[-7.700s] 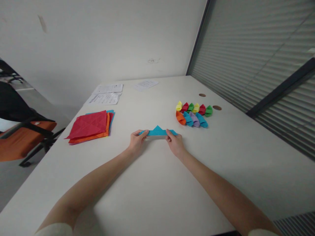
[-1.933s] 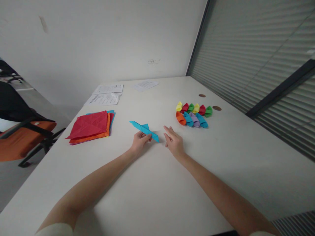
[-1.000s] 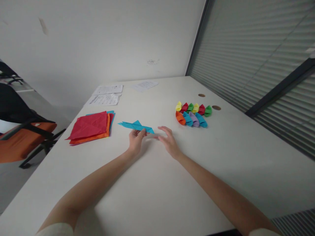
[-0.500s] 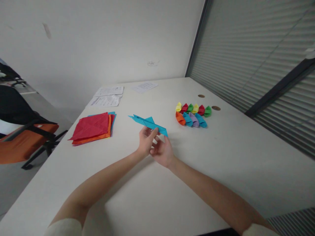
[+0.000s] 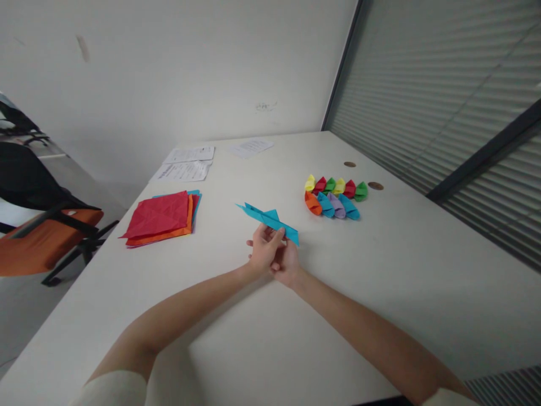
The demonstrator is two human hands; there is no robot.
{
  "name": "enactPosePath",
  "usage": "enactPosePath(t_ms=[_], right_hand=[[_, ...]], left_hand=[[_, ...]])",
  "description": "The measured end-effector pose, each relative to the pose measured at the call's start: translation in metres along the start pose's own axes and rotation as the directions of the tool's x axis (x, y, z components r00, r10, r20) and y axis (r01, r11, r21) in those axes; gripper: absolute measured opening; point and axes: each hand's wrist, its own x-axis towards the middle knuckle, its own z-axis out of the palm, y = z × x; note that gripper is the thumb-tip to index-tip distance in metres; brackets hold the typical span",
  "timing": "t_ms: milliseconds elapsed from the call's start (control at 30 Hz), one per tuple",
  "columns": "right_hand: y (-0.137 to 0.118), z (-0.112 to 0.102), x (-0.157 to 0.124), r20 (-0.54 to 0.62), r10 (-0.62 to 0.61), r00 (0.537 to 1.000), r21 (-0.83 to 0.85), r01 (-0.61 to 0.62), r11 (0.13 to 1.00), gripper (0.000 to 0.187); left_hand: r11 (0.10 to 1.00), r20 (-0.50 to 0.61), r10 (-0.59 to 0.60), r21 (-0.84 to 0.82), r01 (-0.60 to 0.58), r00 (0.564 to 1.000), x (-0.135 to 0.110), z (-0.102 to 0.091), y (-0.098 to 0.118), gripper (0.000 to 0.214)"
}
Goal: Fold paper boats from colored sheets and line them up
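Observation:
A folded blue paper, long and narrow with a pointed far left end and a small flap standing up, is held above the white table. My left hand is closed on its lower edge, the thumb pressed on top near the right part. My right hand lies partly behind and beneath the left one, closed about the near right end of the paper. Some of its fingers are hidden by the left hand, and a few fingertips show at the left.
A stack of coloured paper sheets, red on top, lies at the left. Several small folded paper pieces in mixed colours sit in two rows at the right. Printed sheets lie farther back. An orange chair stands beyond the left edge.
The blue paper and both hands have shifted slightly right and lower in view. My right hand has slid further behind the left, and its fingertips now show on the left side.

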Motion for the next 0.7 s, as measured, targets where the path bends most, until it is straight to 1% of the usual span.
enactPosePath(t_ms=[67,100,133,167,200,233,267,300,333,367,400,433,467,533,600,700], right_hand=[[-0.003,-0.002,0.007,-0.003,-0.016,1.0,-0.084,0.016,0.996,0.042],[-0.005,-0.003,0.01,-0.013,-0.06,0.998,-0.146,0.058,0.988,0.04],[-0.008,-0.005,0.014,-0.016,-0.134,0.991,-0.223,0.127,0.966,0.037],[-0.011,-0.008,0.017,-0.009,-0.236,0.972,-0.312,0.222,0.924,0.034],[-0.015,-0.013,0.02,0.012,-0.355,0.935,-0.414,0.328,0.849,0.031],[-0.02,-0.018,0.022,0.045,-0.477,0.878,-0.518,0.429,0.74,0.029],[-0.025,-0.024,0.023,0.096,-0.59,0.802,-0.617,0.513,0.597,0.026],[-0.03,-0.031,0.024,0.171,-0.679,0.714,-0.713,0.565,0.415,0.022],[-0.034,-0.039,0.024,0.258,-0.727,0.636,-0.787,0.575,0.223,0.023],[-0.038,-0.046,0.023,0.335,-0.746,0.576,-0.823,0.565,0.067,0.027],[-0.04,-0.053,0.022,0.402,-0.747,0.529,-0.828,0.558,-0.049,0.032],[-0.042,-0.06,0.022,0.457,-0.732,0.505,-0.821,0.556,-0.129,0.035],[-0.042,-0.065,0.021,0.507,-0.706,0.495,-0.807,0.559,-0.188,0.037],[-0.041,-0.072,0.019,0.585,-0.652,0.483,-0.773,0.574,-0.269,0.034],[-0.039,-0.075,0.018,0.635,-0.616,0.466,-0.743,0.588,-0.321,0.028],[-0.038,-0.075,0.015,0.658,-0.604,0.45,-0.724,0.598,-0.345,0.023]], left_hand=[[1.0,0.044,-0.003,-0.025,0.004,0.999,0.007,-0.003,0.005,0.035],[1.0,0.061,0.001,-0.024,0.0,0.998,0.01,-0.004,0.009,0.035],[1.0,0.081,0.005,-0.025,-0.003,0.997,0.014,-0.006,0.011,0.034],[0.999,0.085,0.015,-0.045,-0.012,0.996,0.017,-0.008,0.014,0.033],[0.997,0.091,0.028,-0.078,-0.021,0.995,0.021,-0.009,0.016,0.031],[0.995,0.087,0.026,-0.101,-0.017,0.996,0.025,-0.012,0.018,0.03],[0.993,0.079,0.006,-0.118,0.004,0.997,0.028,-0.014,0.019,0.03],[0.992,0.076,-0.034,-0.117,0.043,0.997,0.031,-0.018,0.019,0.029],[0.99,0.071,-0.082,-0.105,0.09,0.994,0.034,-0.021,0.019,0.029],[0.985,0.071,-0.145,-0.085,0.151,0.987,0.037,-0.025,0.019,0.031],[0.974,0.088,-0.215,-0.054,0.22,0.973,0.04,-0.029,0.018,0.032],[0.962,0.107,-0.268,-0.026,0.272,0.957,0.042,-0.033,0.016,0.033],[0.951,0.127,-0.307,-0.001,0.31,0.943,0.045,-0.037,0.015,0.033],[0.943,0.164,-0.333,0.03,0.333,0.929,0.049,-0.044,0.011,0.033],[0.937,0.192,-0.348,0.048,0.345,0.918,0.052,-0.049,0.008,0.031],[0.925,0.23,-0.379,0.07,0.373,0.897,0.055,-0.052,0.005,0.029]])
